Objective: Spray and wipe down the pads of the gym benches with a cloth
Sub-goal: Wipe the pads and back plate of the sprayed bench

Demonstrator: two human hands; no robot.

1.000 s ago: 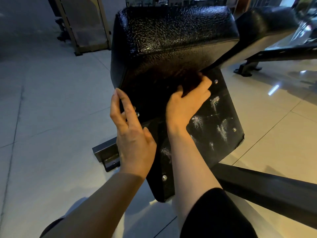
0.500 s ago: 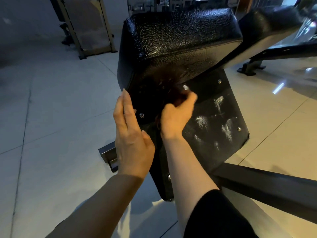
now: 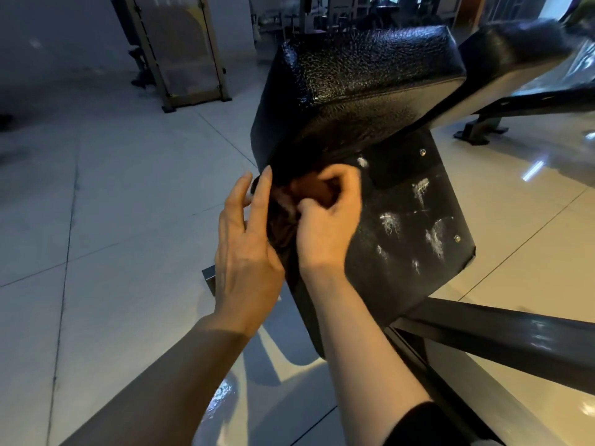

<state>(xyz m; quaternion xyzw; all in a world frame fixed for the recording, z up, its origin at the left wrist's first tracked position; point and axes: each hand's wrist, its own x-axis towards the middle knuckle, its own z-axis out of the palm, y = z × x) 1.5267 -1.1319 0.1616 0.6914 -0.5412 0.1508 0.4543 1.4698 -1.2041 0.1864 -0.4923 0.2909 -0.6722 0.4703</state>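
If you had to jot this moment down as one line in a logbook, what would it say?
right hand: grip on brown cloth under bench pad | left hand: fingers straight beside cloth | white marks on backing board

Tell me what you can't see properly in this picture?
- Cloth, head view: mostly covered by the right hand gripping it.
- Left hand fingertips: whether they touch the bench pad is unclear.
- Spray bottle: nowhere in frame.
- Background gym equipment: dark, blurred.

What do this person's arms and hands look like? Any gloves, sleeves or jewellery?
Both hands are bare: no gloves, rings or watch show on the left hand or right hand. A dark sleeve covers the right upper arm; both forearms are uncovered.
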